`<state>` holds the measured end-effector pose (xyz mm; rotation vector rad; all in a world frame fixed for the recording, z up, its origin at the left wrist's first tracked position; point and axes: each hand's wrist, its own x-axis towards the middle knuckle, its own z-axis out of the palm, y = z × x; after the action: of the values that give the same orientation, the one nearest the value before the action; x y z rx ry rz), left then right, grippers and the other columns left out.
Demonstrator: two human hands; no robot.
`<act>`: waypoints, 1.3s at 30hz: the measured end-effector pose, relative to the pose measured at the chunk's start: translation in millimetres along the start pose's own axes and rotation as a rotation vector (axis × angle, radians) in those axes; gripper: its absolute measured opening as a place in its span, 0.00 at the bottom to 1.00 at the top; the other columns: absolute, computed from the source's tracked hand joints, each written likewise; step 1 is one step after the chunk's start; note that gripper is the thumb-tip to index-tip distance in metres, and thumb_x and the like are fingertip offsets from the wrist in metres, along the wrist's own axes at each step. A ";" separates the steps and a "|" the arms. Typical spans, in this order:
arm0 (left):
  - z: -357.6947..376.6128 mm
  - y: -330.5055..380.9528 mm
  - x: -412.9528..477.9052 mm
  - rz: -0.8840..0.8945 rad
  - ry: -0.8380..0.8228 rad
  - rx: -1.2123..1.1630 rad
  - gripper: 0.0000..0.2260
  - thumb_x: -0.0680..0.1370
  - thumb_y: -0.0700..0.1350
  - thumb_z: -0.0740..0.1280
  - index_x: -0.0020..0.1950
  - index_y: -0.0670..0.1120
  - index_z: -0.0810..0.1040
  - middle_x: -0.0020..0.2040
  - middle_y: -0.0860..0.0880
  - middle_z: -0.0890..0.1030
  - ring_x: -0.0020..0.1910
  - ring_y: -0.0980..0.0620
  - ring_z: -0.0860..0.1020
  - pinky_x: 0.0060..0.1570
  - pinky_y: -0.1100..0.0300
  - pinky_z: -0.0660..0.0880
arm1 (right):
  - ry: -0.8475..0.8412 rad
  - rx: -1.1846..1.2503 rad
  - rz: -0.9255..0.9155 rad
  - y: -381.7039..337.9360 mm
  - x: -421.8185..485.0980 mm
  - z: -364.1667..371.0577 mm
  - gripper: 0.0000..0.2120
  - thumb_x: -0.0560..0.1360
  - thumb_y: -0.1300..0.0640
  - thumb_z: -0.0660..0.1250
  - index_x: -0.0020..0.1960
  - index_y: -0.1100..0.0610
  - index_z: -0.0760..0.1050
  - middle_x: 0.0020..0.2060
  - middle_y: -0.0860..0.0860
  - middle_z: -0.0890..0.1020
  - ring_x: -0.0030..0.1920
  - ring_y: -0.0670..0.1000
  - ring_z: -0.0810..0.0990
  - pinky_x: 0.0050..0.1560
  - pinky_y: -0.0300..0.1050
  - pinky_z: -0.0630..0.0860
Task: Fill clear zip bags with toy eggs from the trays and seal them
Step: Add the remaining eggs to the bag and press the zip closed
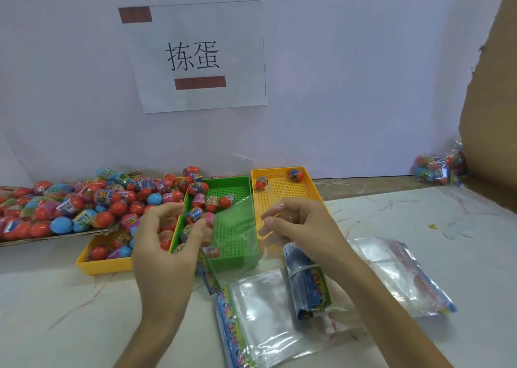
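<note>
The tabletop (70,311) is bare at the near left and again at the far right, so a hand could pass there. Three trays stand side by side mid-scene: a yellow tray (106,265), a green tray (237,261), then another yellow tray (279,172). The egg heap (70,205) blocks the far left; loose zip bags (265,311) cover the near centre. A cardboard wall (492,116) closes the right.

Green perforated plastic tray (240,258). 2 yellow perforated plastic trays (281,193) (103,267). Red and blue toy eggs with multicolour printed wraps (84,208). Clear zip bags with blue multicolour printed header strips (268,311). White marble-veined tabletop (70,311).
</note>
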<state>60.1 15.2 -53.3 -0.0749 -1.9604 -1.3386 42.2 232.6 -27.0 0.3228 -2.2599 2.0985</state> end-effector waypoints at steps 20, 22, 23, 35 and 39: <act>9.4 -0.3 -9.2 0.286 -0.428 0.219 0.14 0.78 0.59 0.64 0.37 0.53 0.78 0.38 0.58 0.75 0.41 0.55 0.74 0.39 0.59 0.71 | -0.056 -0.110 -0.039 8.9 -2.9 23.4 0.09 0.79 0.65 0.68 0.46 0.55 0.84 0.36 0.53 0.87 0.37 0.54 0.87 0.38 0.46 0.83; 8.4 0.8 -8.0 0.312 -0.353 0.239 0.12 0.77 0.58 0.66 0.38 0.53 0.80 0.49 0.57 0.76 0.52 0.56 0.73 0.50 0.62 0.69 | -0.028 -0.111 -0.031 10.3 -2.1 22.5 0.09 0.79 0.66 0.68 0.46 0.56 0.84 0.36 0.55 0.86 0.38 0.55 0.86 0.41 0.50 0.84; 6.9 1.6 -6.5 0.331 -0.330 0.244 0.11 0.76 0.58 0.67 0.39 0.54 0.81 0.55 0.56 0.76 0.59 0.57 0.71 0.56 0.61 0.68 | -0.015 -0.121 -0.034 10.4 -2.0 21.9 0.09 0.79 0.66 0.68 0.46 0.56 0.84 0.35 0.55 0.86 0.37 0.54 0.86 0.40 0.48 0.83; 3.6 6.8 -2.4 0.180 -0.588 0.025 0.12 0.75 0.55 0.68 0.34 0.51 0.77 0.46 0.57 0.77 0.48 0.51 0.78 0.47 0.63 0.73 | 0.010 -0.202 -0.086 4.7 -1.1 16.5 0.08 0.80 0.62 0.68 0.46 0.54 0.84 0.36 0.52 0.86 0.38 0.53 0.85 0.39 0.45 0.81; 4.6 6.9 -2.0 0.166 -0.558 -0.005 0.12 0.74 0.54 0.67 0.33 0.51 0.74 0.43 0.54 0.76 0.40 0.49 0.74 0.39 0.66 0.68 | 0.088 -0.193 -0.095 5.9 1.2 12.7 0.10 0.81 0.61 0.66 0.44 0.54 0.84 0.34 0.53 0.85 0.35 0.54 0.84 0.42 0.55 0.82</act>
<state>62.0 22.7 -49.9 -0.6605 -2.3394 -1.3038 41.3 220.2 -33.7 0.3156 -2.3224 1.7964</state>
